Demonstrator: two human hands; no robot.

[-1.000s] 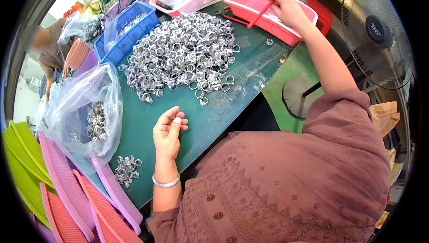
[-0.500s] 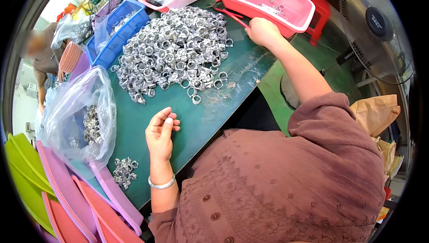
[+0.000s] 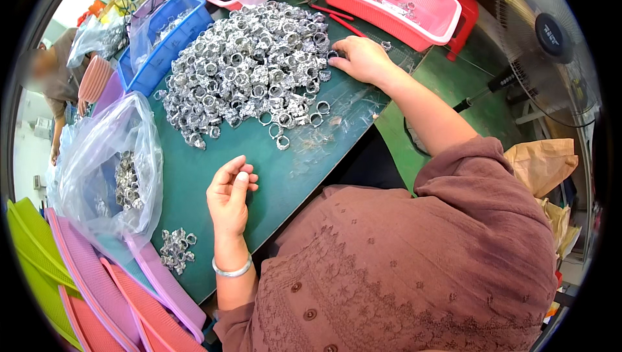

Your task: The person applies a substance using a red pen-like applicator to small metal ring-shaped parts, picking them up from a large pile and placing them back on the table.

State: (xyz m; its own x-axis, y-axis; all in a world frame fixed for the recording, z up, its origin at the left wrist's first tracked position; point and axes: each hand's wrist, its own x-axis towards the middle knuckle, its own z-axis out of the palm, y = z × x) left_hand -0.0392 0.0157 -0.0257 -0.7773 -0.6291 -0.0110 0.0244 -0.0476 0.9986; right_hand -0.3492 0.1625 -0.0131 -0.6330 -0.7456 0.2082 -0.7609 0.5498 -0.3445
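A large heap of silver rings (image 3: 246,70) covers the middle of the green table. My right hand (image 3: 363,59) is at the heap's right edge, its thumb and index finger around a single ring (image 3: 332,55). Just behind that hand lies another loose ring (image 3: 386,45). Pliers with red handles (image 3: 340,16) rest on the table beyond my fingers, touched by neither hand. My left hand (image 3: 228,190) is held over the table in front of the heap, palm turned inward, fingers loosely curled and apart, with nothing in it. A bangle circles the left wrist.
A pink basin (image 3: 424,27) with a few rings stands at the far right, a blue basket (image 3: 152,60) at the far left. Left of me are a clear plastic bag (image 3: 78,177) of rings, a small ring cluster (image 3: 177,250) and stacked coloured baskets (image 3: 97,268). A fan (image 3: 551,31) stands right; another person is far left.
My right hand has come away from the pliers, moving nearer and left to the ring at the heap's edge. A loose ring now shows behind it. The left hand has barely moved.
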